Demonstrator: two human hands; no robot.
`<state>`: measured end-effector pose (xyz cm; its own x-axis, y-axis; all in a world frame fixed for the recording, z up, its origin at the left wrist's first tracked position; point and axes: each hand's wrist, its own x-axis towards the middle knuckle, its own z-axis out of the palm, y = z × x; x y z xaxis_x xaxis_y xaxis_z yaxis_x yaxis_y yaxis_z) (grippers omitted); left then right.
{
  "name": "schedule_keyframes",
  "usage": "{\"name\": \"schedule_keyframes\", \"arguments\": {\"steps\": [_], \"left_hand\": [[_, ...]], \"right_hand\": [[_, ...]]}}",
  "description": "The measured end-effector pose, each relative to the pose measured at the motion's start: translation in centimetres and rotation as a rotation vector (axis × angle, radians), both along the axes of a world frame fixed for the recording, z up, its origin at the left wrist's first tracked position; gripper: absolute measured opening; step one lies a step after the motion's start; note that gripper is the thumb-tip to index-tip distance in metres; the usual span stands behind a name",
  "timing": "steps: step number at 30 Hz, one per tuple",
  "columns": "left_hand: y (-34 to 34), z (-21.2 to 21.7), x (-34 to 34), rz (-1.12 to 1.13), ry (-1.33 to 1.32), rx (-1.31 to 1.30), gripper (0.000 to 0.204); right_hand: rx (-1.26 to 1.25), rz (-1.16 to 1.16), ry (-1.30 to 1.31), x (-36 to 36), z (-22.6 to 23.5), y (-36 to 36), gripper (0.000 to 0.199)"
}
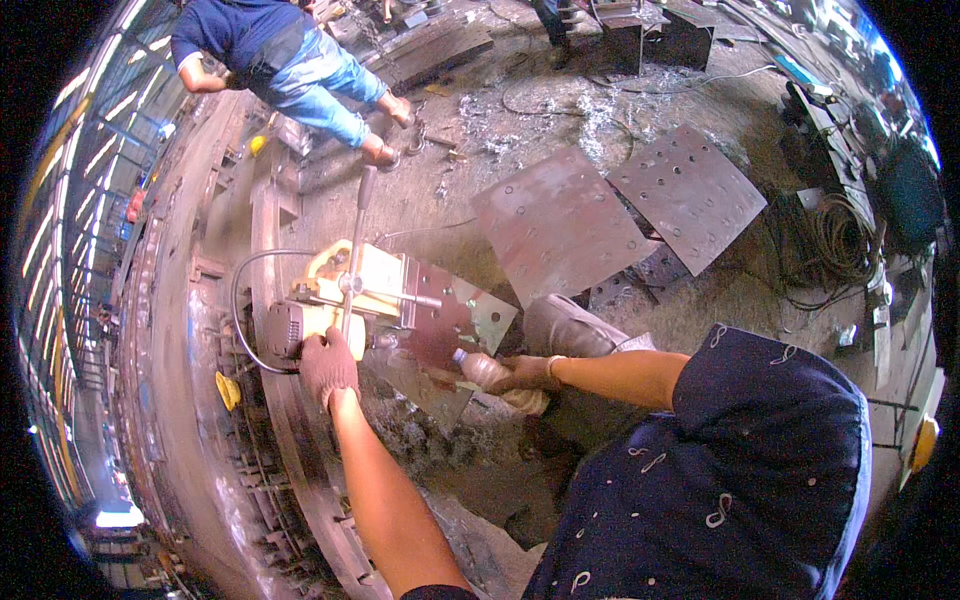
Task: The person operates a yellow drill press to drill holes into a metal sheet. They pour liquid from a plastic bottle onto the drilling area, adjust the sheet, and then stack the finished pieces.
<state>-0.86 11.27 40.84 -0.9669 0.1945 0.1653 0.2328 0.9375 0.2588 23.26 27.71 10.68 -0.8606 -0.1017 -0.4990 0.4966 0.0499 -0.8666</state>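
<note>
A yellow magnetic drill (375, 283) with a spoked feed handle stands on a reddish-brown steel plate (437, 318). My left hand (328, 368), in a brown knit glove, is closed round the lower spoke of that handle, beside the dark motor housing. To the right, my gloved right hand (527, 373) grips a clear plastic bottle (482, 369). The bottle lies tilted, its blue-tinted neck toward the drill's chuck (384, 341). Under the chuck, the spot where the cutter meets the plate is hard to make out.
Two large drilled plates (555, 225) (688, 195) lie on the floor ahead. A black cable (240, 318) loops left of the drill. A person in jeans (315, 95) stands at the far left. Coiled hose (838, 240) lies at right, with metal shavings (515, 130) scattered farther off.
</note>
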Motion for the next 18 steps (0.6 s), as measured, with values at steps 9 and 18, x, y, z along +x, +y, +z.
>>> {"name": "schedule_keyframes", "arguments": {"steps": [9,18], "left_hand": [[-0.6,-0.5,0.5,0.052,-0.026,0.024,0.05],[-0.6,0.2,0.6,0.133,-0.098,-0.057,0.052]], "right_hand": [[-0.162,0.017,-0.087,0.1,1.7,-0.5,0.075],[-0.037,0.059,-0.172,0.2,1.7,-0.9,0.072]]}}
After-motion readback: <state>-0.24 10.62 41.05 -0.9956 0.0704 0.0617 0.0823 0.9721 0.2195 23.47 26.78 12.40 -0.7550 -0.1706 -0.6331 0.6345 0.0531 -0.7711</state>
